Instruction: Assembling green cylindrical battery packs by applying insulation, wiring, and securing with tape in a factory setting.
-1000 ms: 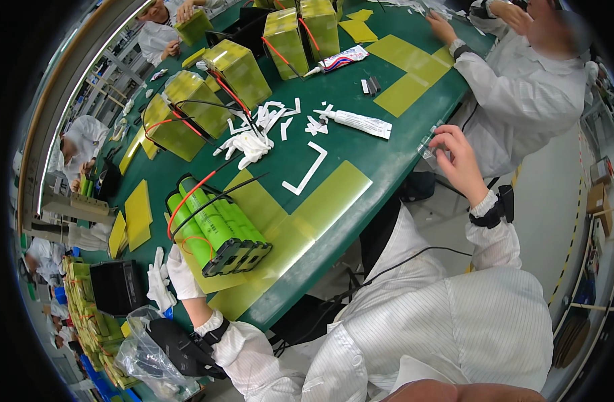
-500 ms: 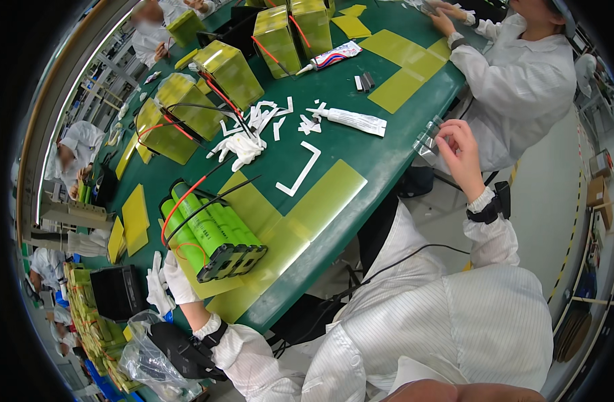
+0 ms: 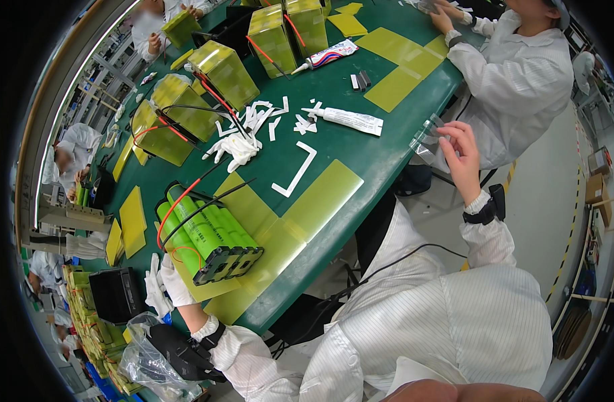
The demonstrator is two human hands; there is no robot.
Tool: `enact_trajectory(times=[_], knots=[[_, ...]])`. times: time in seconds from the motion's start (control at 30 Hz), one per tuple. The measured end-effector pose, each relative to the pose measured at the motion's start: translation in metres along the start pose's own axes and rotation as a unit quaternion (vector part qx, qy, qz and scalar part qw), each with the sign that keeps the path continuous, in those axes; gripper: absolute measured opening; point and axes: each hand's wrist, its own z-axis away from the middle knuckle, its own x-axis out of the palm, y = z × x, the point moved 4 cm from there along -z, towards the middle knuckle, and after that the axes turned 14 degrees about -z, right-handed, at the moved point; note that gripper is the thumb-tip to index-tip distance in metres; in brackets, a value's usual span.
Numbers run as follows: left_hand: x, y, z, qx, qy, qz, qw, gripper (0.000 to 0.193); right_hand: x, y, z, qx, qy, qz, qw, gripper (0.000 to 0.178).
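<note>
A green cylindrical-cell battery pack (image 3: 210, 231) with black end caps and red and black leads lies on yellow sheets near the table's front edge. My left hand (image 3: 178, 285), in a white glove, grips the pack's near left side; some of its fingers are hidden behind the pack. Bare and raised at the table's right edge, my right hand (image 3: 462, 157) pinches clear plastic strips (image 3: 424, 142) between thumb and fingers. A white L-shaped strip (image 3: 299, 171) lies between the pack and several white strip pieces (image 3: 257, 117).
Yellow-wrapped battery blocks (image 3: 223, 70) with leads stand along the far side. A white tube (image 3: 350, 120), a striped tube (image 3: 332, 53) and loose gloves (image 3: 236, 151) lie on the green table (image 3: 387, 161). A co-worker (image 3: 515, 74) sits at the right. A black bin (image 3: 116, 295) is left.
The view has shifted slightly. My right hand's fingers have spread a little at the clear strips, which look more fanned out. My left hand stays at the battery pack.
</note>
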Motion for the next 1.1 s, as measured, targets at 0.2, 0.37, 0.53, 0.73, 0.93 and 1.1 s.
enact_trajectory(times=[0.2,0.37,0.53,0.73,0.93,1.1], knots=[[-0.006,0.0,0.004,0.001,0.019,0.0,1.0,0.024,0.012,0.009,-0.012,0.009,0.047,-0.015,0.999,0.013],[-0.008,0.004,0.005,0.007,-0.019,-0.026,0.999,0.024,0.019,0.02,-0.015,0.022,0.069,0.014,0.997,0.01],[-0.019,-0.012,-0.008,0.01,-0.004,-0.053,0.999,0.027,0.021,0.027,-0.017,0.032,0.085,0.015,0.996,0.009],[-0.018,-0.003,-0.003,0.023,0.001,-0.09,0.996,0.024,0.032,0.028,-0.023,0.04,0.092,0.022,0.995,0.015],[-0.001,0.018,0.004,0.048,0.015,-0.152,0.987,0.022,0.032,0.049,-0.024,0.064,0.153,-0.097,0.981,0.019],[0.013,0.032,0.013,0.076,0.02,-0.204,0.976,0.015,0.032,0.038,-0.035,0.045,0.167,-0.02,0.985,0.018]])
